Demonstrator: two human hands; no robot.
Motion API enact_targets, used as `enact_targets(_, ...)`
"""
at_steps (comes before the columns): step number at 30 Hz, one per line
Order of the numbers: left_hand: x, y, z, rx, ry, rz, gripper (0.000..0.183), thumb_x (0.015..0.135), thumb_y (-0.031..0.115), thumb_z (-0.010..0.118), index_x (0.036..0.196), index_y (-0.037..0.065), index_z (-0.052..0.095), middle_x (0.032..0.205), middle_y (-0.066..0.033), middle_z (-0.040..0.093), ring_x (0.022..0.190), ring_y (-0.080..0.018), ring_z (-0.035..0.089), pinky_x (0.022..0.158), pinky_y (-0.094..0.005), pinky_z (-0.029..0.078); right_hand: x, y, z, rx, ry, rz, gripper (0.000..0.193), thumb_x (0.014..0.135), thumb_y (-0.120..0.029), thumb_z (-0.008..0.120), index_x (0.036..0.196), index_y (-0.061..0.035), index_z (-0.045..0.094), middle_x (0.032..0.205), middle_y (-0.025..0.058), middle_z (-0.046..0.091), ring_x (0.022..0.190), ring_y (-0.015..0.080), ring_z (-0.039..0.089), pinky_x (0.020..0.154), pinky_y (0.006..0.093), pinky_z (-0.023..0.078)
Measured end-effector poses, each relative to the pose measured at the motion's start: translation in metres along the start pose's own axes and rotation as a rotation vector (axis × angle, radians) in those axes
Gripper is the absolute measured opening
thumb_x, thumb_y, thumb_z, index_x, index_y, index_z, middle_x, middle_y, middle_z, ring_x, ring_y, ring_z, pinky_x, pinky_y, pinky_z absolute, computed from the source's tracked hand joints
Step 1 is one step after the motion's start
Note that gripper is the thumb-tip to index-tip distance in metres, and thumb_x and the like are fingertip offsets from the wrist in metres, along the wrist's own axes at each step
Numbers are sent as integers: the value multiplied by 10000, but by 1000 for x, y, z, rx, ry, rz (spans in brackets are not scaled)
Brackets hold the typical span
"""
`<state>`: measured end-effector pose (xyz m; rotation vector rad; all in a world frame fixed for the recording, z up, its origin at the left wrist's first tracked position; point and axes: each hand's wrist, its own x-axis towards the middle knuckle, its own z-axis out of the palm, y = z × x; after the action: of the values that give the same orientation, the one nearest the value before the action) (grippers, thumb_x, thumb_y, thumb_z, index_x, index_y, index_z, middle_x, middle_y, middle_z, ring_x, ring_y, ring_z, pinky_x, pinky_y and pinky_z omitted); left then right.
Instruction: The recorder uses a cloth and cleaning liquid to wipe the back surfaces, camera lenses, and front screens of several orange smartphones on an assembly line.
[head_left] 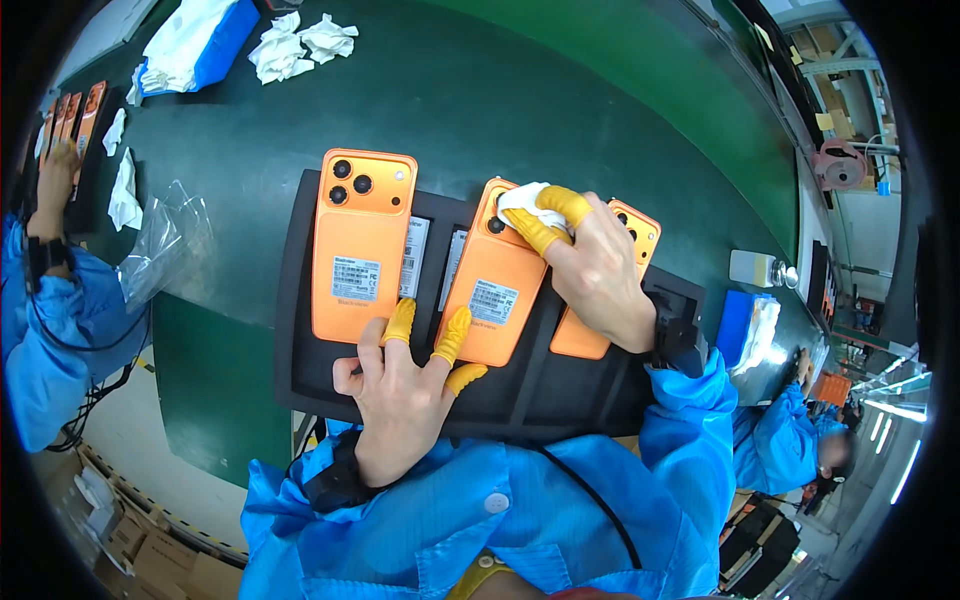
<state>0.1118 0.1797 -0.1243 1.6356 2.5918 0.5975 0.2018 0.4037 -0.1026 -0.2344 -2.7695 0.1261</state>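
My right hand (pixel 600 265), with yellow finger cots on the thumb and forefinger, pinches a crumpled white wipe (pixel 533 203). The wipe presses on the camera area of the middle orange phone (pixel 487 330), which lies back up and tilted. My left hand (pixel 405 390) also wears yellow finger cots. Its fingers are spread, with a fingertip at that phone's left edge and the thumb by its lower edge. Left of it lies another orange phone (pixel 345 230), back up with a white label. A third orange phone (pixel 580 338) is partly hidden under my right hand and wrist.
The phones rest on a black compartmented tray (pixel 300 385) on a green table (pixel 460 110). A blue box of wipes (pixel 228 45), crumpled wipes (pixel 290 50) and a clear plastic bag (pixel 170 240) lie leftward. At right stand a bottle (pixel 750 268) and another blue box (pixel 735 325). Co-workers sit on both sides.
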Motion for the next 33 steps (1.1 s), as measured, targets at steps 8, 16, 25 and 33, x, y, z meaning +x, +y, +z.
enact_targets(8, 5, -2, -2, -108, -10, 22, 193, 740, 280, 746, 850, 121, 737, 1003, -200, 535, 1078, -352, 425, 763, -465, 189, 2, -7, -2, 67, 9, -4, 279, 660, -44, 669, 934, 4, 692, 994, 161, 593, 748, 249, 532, 589, 351, 441)
enact_targets(16, 3, -6, 0, -74, -31, 36, 285, 714, 294, 762, 956, 148, 722, 1089, -185, 520, 1101, -352, 411, 777, -460, 200, 2, -16, 1, 67, 37, 70, 262, 661, -31, 680, 917, 25, 689, 1019, 163, 588, 759, 252, 538, 583, 340, 447)
enact_targets(25, 1, -6, 0, -35, -66, 28, 401, 703, 355, 759, 1068, 194, 721, 1168, -164, 514, 1121, -327, 394, 798, -463, 206, -3, -17, -1, 103, 0, 55, 302, 637, -58, 691, 924, 36, 680, 1022, 155, 585, 780, 247, 532, 592, 347, 457)
enact_targets(33, 3, -3, -1, -38, -30, 27, 396, 703, 351, 759, 1065, 194, 723, 1168, -167, 515, 1127, -324, 392, 791, -457, 212, -4, -20, 1, 87, 20, 24, 290, 637, -50, 681, 918, 24, 689, 950, 127, 571, 769, 242, 529, 578, 332, 443)
